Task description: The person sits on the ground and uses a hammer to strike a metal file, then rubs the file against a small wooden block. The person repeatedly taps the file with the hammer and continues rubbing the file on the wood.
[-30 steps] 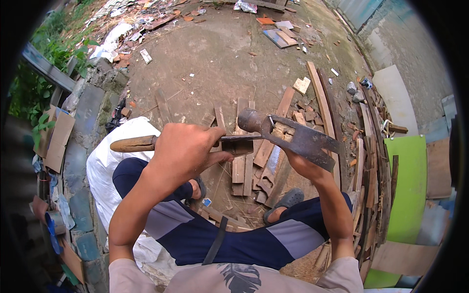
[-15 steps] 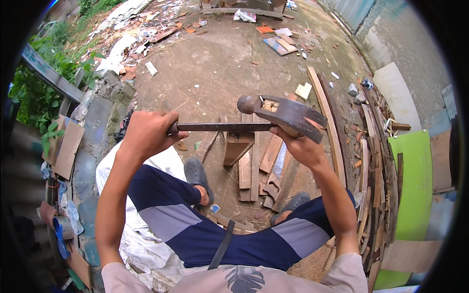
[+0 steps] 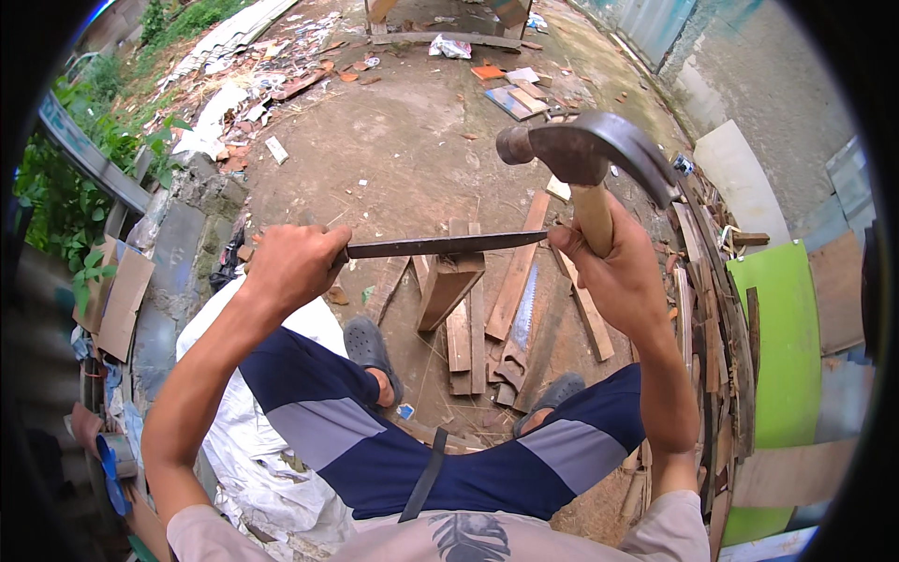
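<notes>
My left hand [image 3: 295, 264] is closed around the handle end of a long dark knife [image 3: 440, 245], its blade lying level and tapering to the right. Gripped by its pale wooden handle, a claw hammer [image 3: 592, 155] stands up in my right hand [image 3: 613, 272], metal head on top and claw pointing right. My right thumb is at the blade's tip; I cannot tell whether it presses on it. Just below the blade, a thick piece of wood [image 3: 449, 292] stands between my feet.
Wooden strips [image 3: 517, 272] and a handsaw [image 3: 521, 332] lie on the ground ahead of me. A white sheet [image 3: 253, 440] spreads at my left leg. Stacked planks [image 3: 716, 328] and a green panel [image 3: 777, 347] line the right side; a low block wall [image 3: 169, 309] runs along the left.
The hammer has turned more upright and moved up and right, together with my right hand. The blade's tip now shows by the right thumb. My left hand has shifted slightly.
</notes>
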`<state>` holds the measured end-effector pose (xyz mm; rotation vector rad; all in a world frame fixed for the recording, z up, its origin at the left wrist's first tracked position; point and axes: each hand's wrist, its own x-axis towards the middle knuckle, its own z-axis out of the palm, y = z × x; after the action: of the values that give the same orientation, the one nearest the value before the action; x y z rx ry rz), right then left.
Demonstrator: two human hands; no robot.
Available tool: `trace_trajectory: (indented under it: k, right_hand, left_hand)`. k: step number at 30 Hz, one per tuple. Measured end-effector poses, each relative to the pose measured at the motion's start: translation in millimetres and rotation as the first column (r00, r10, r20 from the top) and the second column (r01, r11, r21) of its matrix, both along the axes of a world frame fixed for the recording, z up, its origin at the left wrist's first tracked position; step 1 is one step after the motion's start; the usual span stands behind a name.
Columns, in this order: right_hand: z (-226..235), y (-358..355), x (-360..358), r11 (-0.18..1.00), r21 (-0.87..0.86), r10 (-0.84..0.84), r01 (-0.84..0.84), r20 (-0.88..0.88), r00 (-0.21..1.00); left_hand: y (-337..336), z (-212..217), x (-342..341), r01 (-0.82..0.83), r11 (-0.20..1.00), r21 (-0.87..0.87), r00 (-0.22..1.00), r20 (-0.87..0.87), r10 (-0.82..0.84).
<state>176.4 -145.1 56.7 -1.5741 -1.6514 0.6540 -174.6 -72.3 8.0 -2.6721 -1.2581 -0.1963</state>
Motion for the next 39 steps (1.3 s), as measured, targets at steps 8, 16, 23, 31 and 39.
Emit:
trace_trajectory:
  k: [8,16,23,31,39]
  right_hand:
    - [11.8,-14.2,-17.0,0.960,-0.261,0.089,-0.100,-0.053,0.995]
    - [13.5,-27.6,-25.6,0.926,-0.371,0.091,-0.071,0.038,0.995]
    - [28.3,-44.3,-23.4,0.997,-0.066,0.029,-0.044,-0.208,0.978]
    - [18.2,-42.3,-14.4,0.933,-0.352,0.055,-0.074,-0.063,0.996]
    - [21.5,-50.3,-15.8,0.986,-0.164,-0.035,0.022,-0.072,0.997]
  left_hand:
    - [-5.9,4.4,10.8,-0.023,1.000,-0.004,0.999,-0.023,0.023]
    - [-19.2,-0.4,21.1,0.018,1.000,0.002,1.000,0.011,-0.018]
    - [-13.5,-2.1,20.3,0.023,1.000,-0.001,1.000,0.015,-0.023]
    - [-15.1,1.9,23.8,0.027,1.000,-0.007,1.000,-0.007,-0.027]
    - [-10.7,0.4,23.9,0.039,0.999,0.008,0.999,-0.007,-0.039]
